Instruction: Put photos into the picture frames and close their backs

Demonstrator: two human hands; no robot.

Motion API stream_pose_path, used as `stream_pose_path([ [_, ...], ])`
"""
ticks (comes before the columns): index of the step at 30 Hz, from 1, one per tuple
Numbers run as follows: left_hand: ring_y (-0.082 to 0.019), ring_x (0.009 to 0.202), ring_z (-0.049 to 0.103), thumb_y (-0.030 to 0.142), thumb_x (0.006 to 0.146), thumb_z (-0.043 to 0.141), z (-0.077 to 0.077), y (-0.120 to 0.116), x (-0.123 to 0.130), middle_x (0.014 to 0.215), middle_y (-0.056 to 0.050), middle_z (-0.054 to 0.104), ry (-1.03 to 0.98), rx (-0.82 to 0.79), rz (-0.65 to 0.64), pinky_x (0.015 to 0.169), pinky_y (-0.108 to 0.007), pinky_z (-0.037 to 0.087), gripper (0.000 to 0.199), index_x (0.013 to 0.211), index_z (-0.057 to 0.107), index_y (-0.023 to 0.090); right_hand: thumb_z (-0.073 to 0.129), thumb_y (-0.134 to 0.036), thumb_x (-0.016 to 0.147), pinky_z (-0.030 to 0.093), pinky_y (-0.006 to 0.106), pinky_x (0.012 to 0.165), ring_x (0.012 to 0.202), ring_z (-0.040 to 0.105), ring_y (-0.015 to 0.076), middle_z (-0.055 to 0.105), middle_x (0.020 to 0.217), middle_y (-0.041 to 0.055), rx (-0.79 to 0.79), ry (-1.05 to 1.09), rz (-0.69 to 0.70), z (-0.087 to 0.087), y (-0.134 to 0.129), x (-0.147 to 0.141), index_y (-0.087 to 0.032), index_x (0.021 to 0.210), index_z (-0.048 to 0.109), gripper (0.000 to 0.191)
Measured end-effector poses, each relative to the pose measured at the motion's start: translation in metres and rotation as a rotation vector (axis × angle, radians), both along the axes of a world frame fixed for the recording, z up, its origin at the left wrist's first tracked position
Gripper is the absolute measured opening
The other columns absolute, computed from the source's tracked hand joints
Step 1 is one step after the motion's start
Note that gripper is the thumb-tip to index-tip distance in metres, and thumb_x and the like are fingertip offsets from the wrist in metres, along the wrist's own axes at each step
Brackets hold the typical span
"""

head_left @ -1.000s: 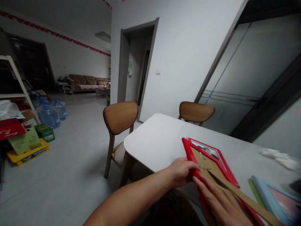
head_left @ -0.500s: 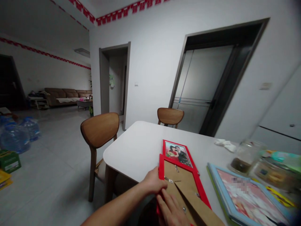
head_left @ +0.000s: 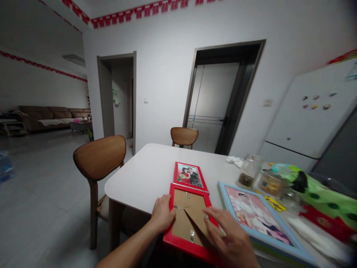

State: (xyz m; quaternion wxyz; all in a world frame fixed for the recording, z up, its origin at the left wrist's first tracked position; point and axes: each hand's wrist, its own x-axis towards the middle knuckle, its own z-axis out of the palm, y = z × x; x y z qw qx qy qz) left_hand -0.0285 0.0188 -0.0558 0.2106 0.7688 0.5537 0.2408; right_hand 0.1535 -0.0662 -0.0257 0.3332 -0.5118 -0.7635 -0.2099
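Frame (head_left: 180,242) face-down | left hand (head_left: 162,214) clasping edge | right hand (head_left: 230,234) half-curled, blurred, hold unclear

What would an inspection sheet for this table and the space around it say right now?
Surface: white table, bare at its far left, crowded on the right.
Things: near red frame back up, its flap slightly raised; far red frame photo up, just beyond.
Clutter: blue frame, jar, tissue, glass bowl, green bag.
Left hand: grips near red frame's left edge.
Right hand: fingers at its right side, blurred; grip can't be told.
Cables: nothing seen.
Surroundings: two wooden chairs, fridge, closed door.
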Motion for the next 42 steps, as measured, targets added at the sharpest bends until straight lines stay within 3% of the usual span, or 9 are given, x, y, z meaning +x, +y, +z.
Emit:
stream_pose_path([
  [4, -0.02, 0.116, 0.034, 0.021, 0.071, 0.041, -0.002, -0.002, 0.005, 0.123, -0.007, 0.045, 0.046, 0.001, 0.019, 0.1, -0.032, 0.016, 0.051, 0.121, 0.039, 0.014, 0.051, -0.024, 0.067, 0.044, 0.042, 0.077, 0.096, 0.053, 0.0281, 0.059, 0.103, 0.0126, -0.235, -0.117, -0.425, -0.012, 0.013, 0.06, -0.019, 0.091, 0.064, 0.028],
  [7, -0.021, 0.119, 0.031, 0.023, 0.071, 0.041, -0.003, -0.003, 0.009, 0.126, -0.007, 0.042, 0.069, -0.009, 0.034, 0.101, -0.035, 0.013, 0.052, 0.122, 0.038, 0.014, 0.046, -0.015, 0.066, 0.042, 0.039, 0.08, 0.1, 0.051, 0.0265, 0.054, 0.112, 0.014, -0.294, -0.154, -0.516, -0.038, 0.019, 0.078, -0.017, 0.099, 0.061, 0.036],
  [11, -0.019, 0.119, 0.03, 0.022, 0.072, 0.04, -0.002, -0.003, 0.014, 0.126, -0.005, 0.042, 0.084, -0.001, 0.049, 0.101, -0.034, 0.012, 0.051, 0.123, 0.037, 0.016, 0.042, -0.014, 0.068, 0.04, 0.038, 0.084, 0.102, 0.049, 0.0262, 0.053, 0.113, 0.0148, -0.241, -0.165, -0.487, -0.057, 0.022, 0.091, -0.015, 0.102, 0.059, 0.037],
  [16, -0.018, 0.119, 0.03, 0.02, 0.075, 0.038, -0.001, -0.002, 0.02, 0.126, -0.006, 0.042, 0.081, -0.003, 0.075, 0.101, -0.035, 0.013, 0.047, 0.122, 0.037, 0.016, 0.044, -0.014, 0.067, 0.039, 0.039, 0.085, 0.102, 0.049, 0.0272, 0.052, 0.113, 0.0151, -0.251, -0.131, -0.442, -0.058, 0.025, 0.106, -0.014, 0.101, 0.06, 0.037],
  [21, -0.019, 0.119, 0.03, 0.021, 0.076, 0.039, -0.002, -0.002, 0.023, 0.126, -0.006, 0.043, 0.059, -0.006, 0.096, 0.101, -0.037, 0.011, 0.046, 0.121, 0.038, 0.016, 0.042, -0.026, 0.072, 0.035, 0.042, 0.087, 0.109, 0.043, 0.0275, 0.047, 0.119, 0.015, -0.295, -0.006, -0.352, -0.031, 0.026, 0.082, -0.016, 0.102, 0.059, 0.036],
  [24, -0.019, 0.119, 0.03, 0.021, 0.076, 0.039, -0.003, -0.002, 0.023, 0.126, -0.007, 0.042, 0.05, -0.003, 0.097, 0.101, -0.036, 0.011, 0.046, 0.121, 0.038, 0.014, 0.04, -0.023, 0.072, 0.038, 0.031, 0.084, 0.097, 0.052, 0.0198, 0.058, 0.105, 0.009, -0.551, 0.044, -0.124, -0.012, 0.031, 0.062, -0.019, 0.09, 0.064, 0.031],
  [26, -0.018, 0.119, 0.03, 0.021, 0.076, 0.039, -0.003, -0.003, 0.022, 0.126, -0.007, 0.042, 0.046, -0.001, 0.093, 0.101, -0.035, 0.011, 0.046, 0.121, 0.038, 0.014, 0.039, -0.019, 0.069, 0.04, 0.026, 0.077, 0.085, 0.056, 0.0164, 0.062, 0.091, 0.0062, -0.67, 0.07, -0.059, -0.005, 0.038, 0.056, -0.019, 0.082, 0.065, 0.029],
  [37, -0.018, 0.115, 0.035, 0.021, 0.075, 0.039, 0.005, -0.009, 0.02, 0.121, -0.006, 0.047, 0.029, -0.003, 0.084, 0.101, -0.035, 0.013, 0.042, 0.117, 0.042, 0.017, 0.036, -0.016, 0.07, 0.04, 0.025, 0.068, 0.073, 0.058, 0.0169, 0.059, 0.081, 0.0093, -0.657, 0.007, -0.227, -0.007, 0.048, 0.035, -0.017, 0.075, 0.066, 0.03],
  [42, -0.019, 0.111, 0.038, 0.023, 0.074, 0.041, 0.006, -0.011, 0.019, 0.114, -0.005, 0.051, 0.0, -0.014, 0.088, 0.101, -0.036, 0.013, 0.037, 0.11, 0.046, 0.018, 0.035, -0.027, 0.076, 0.041, 0.032, 0.067, 0.076, 0.058, 0.0229, 0.061, 0.085, 0.0126, -0.618, -0.057, -0.282, -0.011, 0.055, 0.033, -0.017, 0.092, 0.063, 0.035],
])
